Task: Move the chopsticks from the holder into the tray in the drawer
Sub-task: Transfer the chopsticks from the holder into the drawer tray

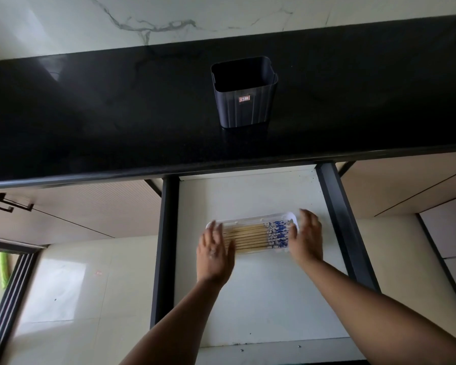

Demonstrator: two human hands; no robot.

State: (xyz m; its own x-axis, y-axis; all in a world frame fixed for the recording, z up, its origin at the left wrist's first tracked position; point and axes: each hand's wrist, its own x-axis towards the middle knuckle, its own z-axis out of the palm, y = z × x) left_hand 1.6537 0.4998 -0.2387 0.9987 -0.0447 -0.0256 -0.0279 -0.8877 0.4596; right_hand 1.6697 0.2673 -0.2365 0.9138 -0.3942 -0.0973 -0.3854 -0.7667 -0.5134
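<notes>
While the chopsticks (256,237) already lie side by side in the clear tray (250,222), you have a hand at each end of them. Your left hand (215,248) is spread flat with fingers straight over the plain wooden ends, and your right hand (307,237) stands on edge, fingers straight, against the blue-patterned ends. Neither hand grips anything. Both are slightly blurred, so you cannot tell for certain whether the palms touch the sticks or hover just off them.

The tray sits on the white floor of the open drawer (261,299), toward the back edge and closer to the right wall than the left. The dark holder (244,93) stands upright on the black worktop (90,114), near the middle, and looks empty from this angle. The move itself appears finished, and what remains is squaring the bundle.

The risk now lies in your own push. Press harder from one end than the other and the light tray may slide across the smooth drawer floor toward a wall. Squeeze the ends together too firmly and the sticks may bow, ride up over one another, or hop over the low rim. A stick left propped on the rim could catch when the drawer closes under the worktop edge.
</notes>
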